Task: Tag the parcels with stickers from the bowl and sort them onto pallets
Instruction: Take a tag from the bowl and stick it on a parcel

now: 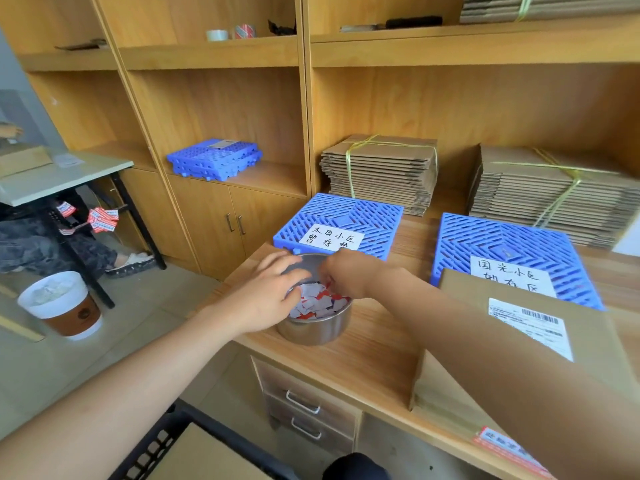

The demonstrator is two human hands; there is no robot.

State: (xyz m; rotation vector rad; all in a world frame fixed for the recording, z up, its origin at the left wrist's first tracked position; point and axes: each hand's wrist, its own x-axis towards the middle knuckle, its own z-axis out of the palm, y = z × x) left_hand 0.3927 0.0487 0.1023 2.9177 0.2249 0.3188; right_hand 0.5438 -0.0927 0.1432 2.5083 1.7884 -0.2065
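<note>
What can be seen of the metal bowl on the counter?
The bowl is round, straight-walled shiny steel, upright on the wooden counter, in front of the left blue pallet. White and red stickers fill it. The left hand holds its left rim; the right hand dips curled fingers into the stickers.

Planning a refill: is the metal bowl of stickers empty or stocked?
Stocked. White and red stickers lie heaped inside the metal bowl, and the right hand reaches into them.

Just beyond the right hand (pixel 346 275), a pallet's (pixel 346 213) handwritten note (pixel 330 238) reads 太白小区 暂存, its end hidden. Right of the hand, a second pallet's (pixel 502 237) note (pixel 509 273) reads 国光小区 暂存区. The parcel's (pixel 595 348) label (pixel 531 327) shows a barcode; its print is unreadable.
</note>
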